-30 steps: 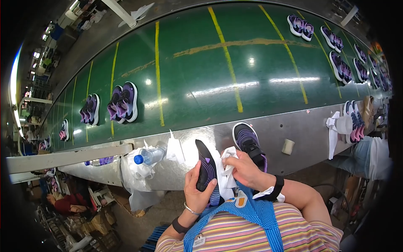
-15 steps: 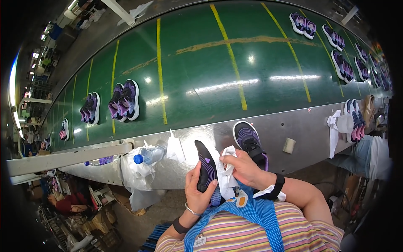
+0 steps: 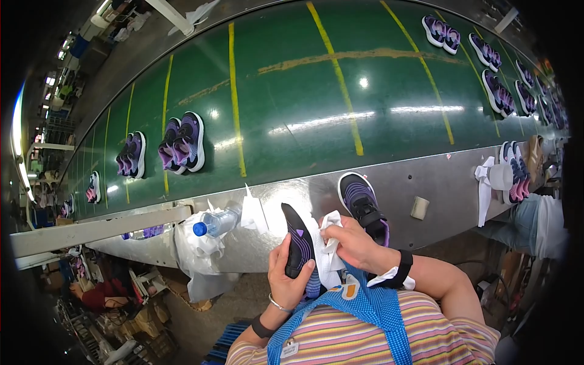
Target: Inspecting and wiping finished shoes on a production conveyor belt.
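Observation:
My left hand (image 3: 286, 277) grips a black sneaker (image 3: 298, 246) with purple lines and a white sole, tilted so its sole faces right. In my right hand (image 3: 353, 243) a crumpled white cloth (image 3: 331, 226) is pinched, pressed against the white sole. The sneaker's heel end is partly hidden by my left fingers and thumb. A similar sneaker (image 3: 360, 198) stands on the metal ledge beyond my right hand, its purple lining showing.
A green conveyor belt (image 3: 280, 121) with yellow lines carries several pairs of sneakers. Along the metal ledge (image 3: 395, 188) are a water bottle (image 3: 219, 222), a white paper piece (image 3: 253, 211), a beige block (image 3: 419, 208) and, far right, blue-pink shoes (image 3: 512, 173). A pale beam (image 3: 103, 230) juts in from the left.
The belt's lines and sneakers have shifted slightly to the right. Both hands, the held sneaker and the cloth stay almost in the same place.

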